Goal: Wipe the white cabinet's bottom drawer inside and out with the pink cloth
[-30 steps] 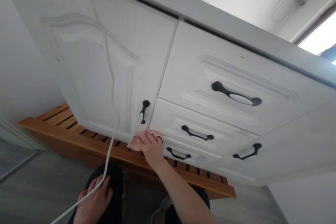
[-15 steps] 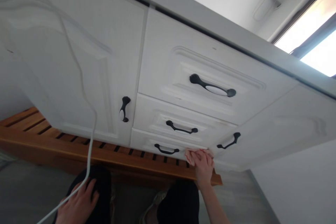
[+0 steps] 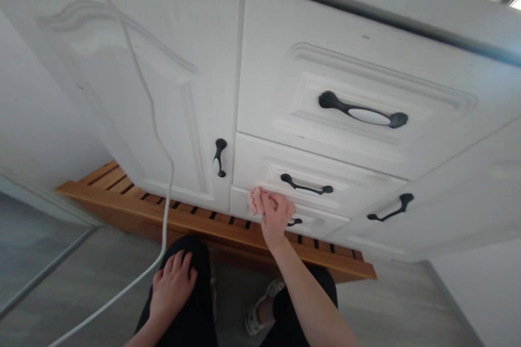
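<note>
My right hand [image 3: 277, 217] is closed on a pink cloth [image 3: 256, 200] and presses it against the upper left part of the bottom drawer [image 3: 325, 220]. The wrist and hand partly cover that drawer's dark handle [image 3: 295, 222]. Just above is the middle drawer [image 3: 252, 160] with its own dark handle [image 3: 306, 186]. My left hand [image 3: 175, 279] lies over my left knee, fingers spread and holding nothing.
A white cable [image 3: 166, 217] hangs before the left cabinet door [image 3: 134, 97] and runs past my left knee. A slatted wooden bench [image 3: 187, 222] sits below the drawers. Dark handles stick out from the top drawer [image 3: 264, 65] and the right door [image 3: 448, 206].
My right hand has moved left with the cloth, from the bottom drawer's right end to its left part. My left hand stays on the knee. The view has shifted closer and lower.
</note>
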Motion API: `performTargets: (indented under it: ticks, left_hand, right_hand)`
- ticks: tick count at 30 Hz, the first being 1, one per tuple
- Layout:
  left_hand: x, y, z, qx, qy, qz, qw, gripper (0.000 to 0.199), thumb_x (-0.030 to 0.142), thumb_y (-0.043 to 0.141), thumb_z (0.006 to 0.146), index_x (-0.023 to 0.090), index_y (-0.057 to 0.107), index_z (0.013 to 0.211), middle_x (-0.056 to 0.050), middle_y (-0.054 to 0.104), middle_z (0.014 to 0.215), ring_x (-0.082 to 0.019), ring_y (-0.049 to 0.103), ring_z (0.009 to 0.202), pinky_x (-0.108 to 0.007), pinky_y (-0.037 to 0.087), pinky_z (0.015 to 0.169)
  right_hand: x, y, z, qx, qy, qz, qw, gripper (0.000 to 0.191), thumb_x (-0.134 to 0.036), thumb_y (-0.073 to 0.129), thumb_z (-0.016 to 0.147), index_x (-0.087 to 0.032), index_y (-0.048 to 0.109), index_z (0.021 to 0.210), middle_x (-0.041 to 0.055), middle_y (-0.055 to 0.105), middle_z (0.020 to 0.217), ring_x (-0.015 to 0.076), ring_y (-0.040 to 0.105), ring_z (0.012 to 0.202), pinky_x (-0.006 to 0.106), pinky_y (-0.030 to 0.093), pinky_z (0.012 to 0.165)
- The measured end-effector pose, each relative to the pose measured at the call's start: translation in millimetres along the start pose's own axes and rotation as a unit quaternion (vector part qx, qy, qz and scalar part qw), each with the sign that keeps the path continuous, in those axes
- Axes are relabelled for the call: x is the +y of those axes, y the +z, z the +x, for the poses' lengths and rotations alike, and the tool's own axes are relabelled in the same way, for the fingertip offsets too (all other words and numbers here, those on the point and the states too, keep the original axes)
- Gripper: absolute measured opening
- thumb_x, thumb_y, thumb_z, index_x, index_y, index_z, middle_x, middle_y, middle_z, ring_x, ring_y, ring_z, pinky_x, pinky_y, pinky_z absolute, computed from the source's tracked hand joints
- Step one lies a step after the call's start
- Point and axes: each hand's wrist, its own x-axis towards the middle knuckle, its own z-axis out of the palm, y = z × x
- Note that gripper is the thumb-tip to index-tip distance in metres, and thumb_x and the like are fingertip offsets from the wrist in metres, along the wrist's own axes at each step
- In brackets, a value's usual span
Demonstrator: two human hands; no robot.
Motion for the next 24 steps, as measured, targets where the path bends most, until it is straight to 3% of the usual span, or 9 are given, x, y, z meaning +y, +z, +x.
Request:
performTargets:
  ticks: [1, 4, 6, 9, 13, 18, 24]
  left_hand:
    - [-1, 1.0, -2, 0.005, 0.001, 0.007, 1.0, 0.051, 0.028, 0.027, 0.098, 0.015, 0.053, 0.14, -0.016, 0.05, 0.149, -0.029, 0.039, 0.139, -0.047, 0.037, 0.102]
    - [-3, 5.1, -5, 0.019, 0.003, 0.037, 0.999, 0.052, 0.028, 0.027, 0.098, 0.015, 0.054, 0.14, -0.015, 0.051, 0.148, -0.029, 0.04, 0.139, -0.045, 0.037, 0.102]
    - [-4, 8.1, -7, 0.023, -0.001, 0.055, 0.998, 0.052, 0.027, 0.026, 0.098, 0.015, 0.054, 0.14, -0.016, 0.051, 0.149, -0.029, 0.041, 0.139, -0.045, 0.037, 0.101]
    - [-6, 11.2, -9, 0.029, -0.008, 0.071, 0.997, 0.052, 0.026, 0.027, 0.098, 0.014, 0.054, 0.14, -0.016, 0.051, 0.148, -0.029, 0.041, 0.138, -0.045, 0.038, 0.1]
    - [-9, 12.4, -9, 0.04, 0.007, 0.084, 0.996, 0.051, 0.026, 0.028, 0.098, 0.012, 0.053, 0.141, -0.017, 0.049, 0.147, -0.031, 0.039, 0.139, -0.046, 0.039, 0.097]
    - [-10, 10.3, -9, 0.013, 0.012, 0.115, 0.993, 0.053, 0.026, 0.027, 0.098, 0.011, 0.05, 0.144, -0.018, 0.047, 0.15, -0.032, 0.038, 0.141, -0.047, 0.039, 0.098]
    - [-11, 6.5, -9, -0.012, -0.017, 0.096, 0.995, 0.055, 0.028, 0.022, 0.098, 0.015, 0.052, 0.143, -0.015, 0.049, 0.15, -0.028, 0.04, 0.141, -0.044, 0.039, 0.098]
  right_hand:
    - [-11, 18, 3, -0.012, -0.036, -0.001, 0.999, 0.04, -0.022, 0.055, 0.098, -0.041, 0.064, 0.131, 0.0052, 0.065, 0.116, 0.0243, 0.05, 0.111, 0.043, 0.034, 0.097]
    - [-36, 59, -5, -0.13, -0.157, 0.01, 0.979, 0.036, -0.028, 0.052, 0.102, -0.04, 0.059, 0.135, 0.0011, 0.068, 0.12, 0.0212, 0.052, 0.112, 0.038, 0.037, 0.091]
    - [-47, 74, -14, -0.196, -0.195, 0.013, 0.961, 0.034, -0.029, 0.049, 0.103, -0.032, 0.057, 0.136, 0.0025, 0.067, 0.127, 0.0208, 0.052, 0.115, 0.037, 0.04, 0.089]
    - [-56, 81, -22, -0.229, -0.24, 0.019, 0.943, 0.024, -0.027, 0.05, 0.103, -0.023, 0.063, 0.123, 0.0018, 0.068, 0.123, 0.0172, 0.052, 0.114, 0.033, 0.041, 0.091]
    - [-56, 71, -15, -0.259, -0.27, 0.021, 0.927, 0.014, -0.026, 0.054, 0.101, -0.02, 0.066, 0.102, 0.0005, 0.069, 0.107, 0.015, 0.053, 0.104, 0.03, 0.042, 0.088]
    - [-30, 33, 0, -0.237, -0.208, -0.006, 0.949, 0.02, -0.029, 0.046, 0.105, -0.022, 0.065, 0.109, 0.0019, 0.068, 0.109, 0.0187, 0.052, 0.108, 0.037, 0.041, 0.091]
    - [10, -16, -6, -0.205, -0.117, -0.044, 0.971, 0.019, -0.031, 0.056, 0.1, -0.027, 0.065, 0.116, 0.0017, 0.07, 0.115, 0.0206, 0.053, 0.105, 0.039, 0.042, 0.087]
